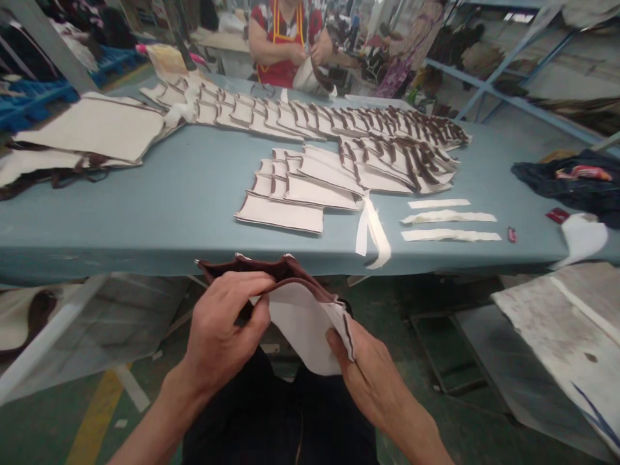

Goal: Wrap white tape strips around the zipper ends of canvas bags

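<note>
Between my hands, just in front of the table edge, is a white fabric piece (305,323) with dark brown edging and a brown inside, perhaps an unfinished bag. My left hand (227,316) pinches its brown top edge between thumb and fingers. On the other side, my right hand (371,361) grips the white side edge, thumb on the near face and fingers hidden behind. The piece's mouth gapes toward the table, and its white front panel bows downward. Similar white pieces with brown edges (281,212) lie overlapped on the table straight ahead.
A long overlapping row of white pieces (290,119) crosses the blue-green table (194,206). White strips (450,236) lie at right; larger white panels (97,126) are stacked at left. Dark cloth (576,181) sits at the right end. Across the table, a co-worker (285,39) handles a white piece.
</note>
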Demonstrator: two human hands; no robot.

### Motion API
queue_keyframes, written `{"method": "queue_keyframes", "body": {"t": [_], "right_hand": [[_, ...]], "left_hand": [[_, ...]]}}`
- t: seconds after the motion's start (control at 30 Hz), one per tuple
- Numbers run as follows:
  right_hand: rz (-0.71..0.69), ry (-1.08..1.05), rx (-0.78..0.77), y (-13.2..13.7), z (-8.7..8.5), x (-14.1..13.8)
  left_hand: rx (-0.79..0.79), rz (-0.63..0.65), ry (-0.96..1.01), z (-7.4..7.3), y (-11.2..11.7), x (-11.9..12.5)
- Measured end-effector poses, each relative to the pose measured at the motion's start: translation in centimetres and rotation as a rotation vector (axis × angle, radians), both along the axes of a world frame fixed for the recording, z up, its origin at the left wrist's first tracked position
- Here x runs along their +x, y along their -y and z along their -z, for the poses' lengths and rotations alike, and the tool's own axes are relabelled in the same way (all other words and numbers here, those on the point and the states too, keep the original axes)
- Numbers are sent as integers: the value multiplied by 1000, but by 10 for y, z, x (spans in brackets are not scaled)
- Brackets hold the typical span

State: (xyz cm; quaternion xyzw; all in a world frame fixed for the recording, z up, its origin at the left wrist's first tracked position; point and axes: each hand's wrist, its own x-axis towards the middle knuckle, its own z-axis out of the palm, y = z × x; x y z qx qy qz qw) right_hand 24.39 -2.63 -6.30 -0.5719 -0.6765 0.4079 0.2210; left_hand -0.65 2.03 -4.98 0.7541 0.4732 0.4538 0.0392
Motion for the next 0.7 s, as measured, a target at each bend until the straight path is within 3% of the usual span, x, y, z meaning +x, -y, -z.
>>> {"method": "queue_keyframes", "body": {"t": [0.1, 0.2, 0.33, 0.47, 0.7], "right_hand": [[-180, 90, 27, -9, -2, 11], [-280, 180, -21, -11, -5, 18], [-343, 254, -107, -5, -9, 18], [-282, 267, -170, -2, -20, 10], [-93, -219, -173, -11, -38, -27]], "left_hand": [[-533, 231, 129, -4, 0, -2], [-784, 376, 199, -5, 2, 0], [-916, 449, 370, 1, 8, 6], [-995, 383, 403, 1, 18, 7], [-997, 298, 382, -16, 39, 2]]}}
